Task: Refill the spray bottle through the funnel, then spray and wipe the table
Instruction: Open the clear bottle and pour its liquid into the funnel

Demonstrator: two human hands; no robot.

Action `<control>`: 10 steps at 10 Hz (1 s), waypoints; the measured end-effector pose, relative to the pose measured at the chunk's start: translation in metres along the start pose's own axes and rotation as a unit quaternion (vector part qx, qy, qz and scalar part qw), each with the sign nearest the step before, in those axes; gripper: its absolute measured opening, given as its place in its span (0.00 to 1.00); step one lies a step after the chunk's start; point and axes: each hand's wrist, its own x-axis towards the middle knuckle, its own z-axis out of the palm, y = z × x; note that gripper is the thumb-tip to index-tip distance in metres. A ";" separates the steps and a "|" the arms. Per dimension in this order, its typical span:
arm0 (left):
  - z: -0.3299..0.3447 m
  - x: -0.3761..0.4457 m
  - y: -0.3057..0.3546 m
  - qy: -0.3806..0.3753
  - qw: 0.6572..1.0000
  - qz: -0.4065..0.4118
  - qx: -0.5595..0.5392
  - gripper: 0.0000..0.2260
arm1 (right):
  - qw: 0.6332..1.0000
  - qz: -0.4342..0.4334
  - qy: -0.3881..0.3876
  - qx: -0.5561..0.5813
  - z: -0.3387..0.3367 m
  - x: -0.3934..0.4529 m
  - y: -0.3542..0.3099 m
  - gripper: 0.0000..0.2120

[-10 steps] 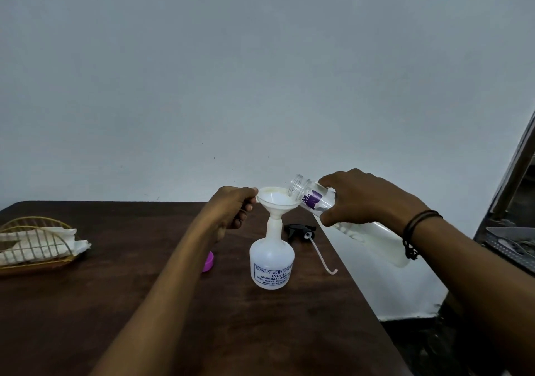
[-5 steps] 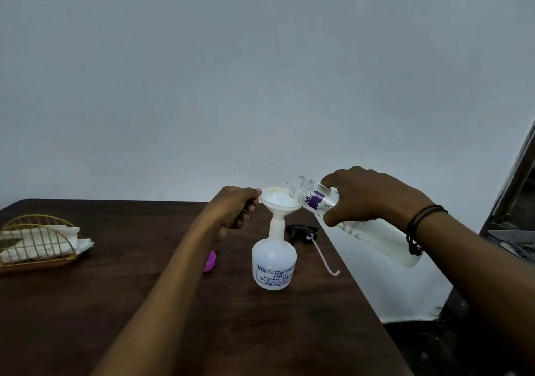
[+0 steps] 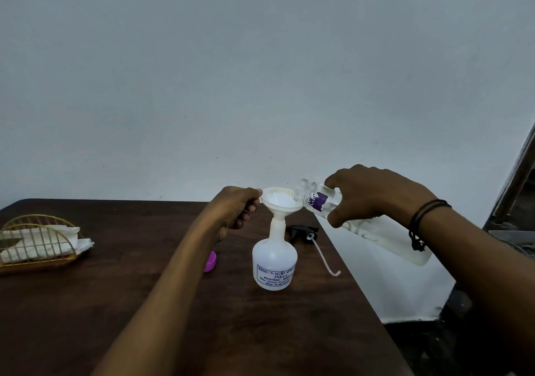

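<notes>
The funnel [image 3: 280,202] is pinched by the left hand [image 3: 236,209]; the clear bottle [image 3: 359,220], gripped by the right hand [image 3: 373,194], is tilted, and overtilting could cause spillage past the rim.

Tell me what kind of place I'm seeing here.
Probably a plain room at home: a dark wooden table against a bare painted wall, with a wire napkin holder on it.

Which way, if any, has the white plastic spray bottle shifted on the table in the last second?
No. The white plastic spray bottle keeps the same spot between the pink cap and the black trigger head lying on the table.
</notes>
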 end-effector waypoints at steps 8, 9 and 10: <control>-0.001 0.000 0.000 -0.001 1.000 -0.003 0.008 0.12 | 1.000 -0.001 -0.006 -0.025 -0.006 -0.002 -0.005 0.29; -0.001 0.000 0.000 -0.003 1.000 -0.003 0.009 0.12 | 1.000 -0.001 -0.007 -0.026 -0.007 -0.001 -0.006 0.29; -0.002 0.000 0.000 -0.004 1.000 -0.003 0.013 0.12 | 1.000 -0.002 -0.006 -0.027 -0.007 -0.002 -0.006 0.28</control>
